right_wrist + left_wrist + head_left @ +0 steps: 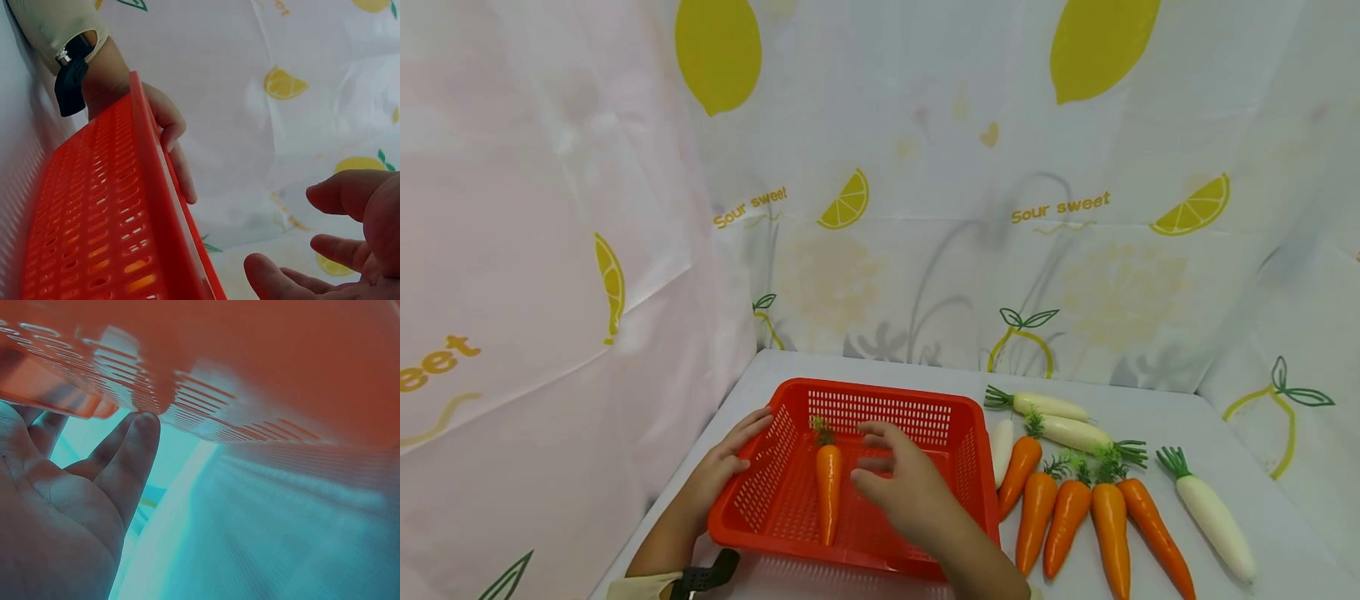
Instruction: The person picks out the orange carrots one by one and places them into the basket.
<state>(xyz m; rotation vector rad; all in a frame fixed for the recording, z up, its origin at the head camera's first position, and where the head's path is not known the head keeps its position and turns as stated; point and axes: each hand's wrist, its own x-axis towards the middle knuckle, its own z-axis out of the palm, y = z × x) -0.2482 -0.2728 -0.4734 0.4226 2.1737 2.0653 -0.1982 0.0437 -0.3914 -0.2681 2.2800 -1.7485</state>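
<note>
A red plastic basket (pixel 951 408) with slotted walls stands on the table. One orange carrot (pixel 828 492) with a green top lies inside it, on the left part of the floor. My left hand (pixel 718 467) touches the basket's left side, and the left wrist view has its extended fingers (pixel 140 447) against the slotted wall. Over the basket's inside, to the right of that carrot, hovers my right hand (pixel 913 487); its fingers are spread and hold nothing. In the right wrist view the right-hand fingers (pixel 269 275) are beyond the basket rim (pixel 165 206).
Several carrots (pixel 1067 525) lie in a row on the table (pixel 1157 417), right of the basket. White radishes (pixel 1075 435) lie behind them, and another white radish (pixel 1217 525) is at far right. A lemon-print curtain (pixel 895 275) encloses the back and sides.
</note>
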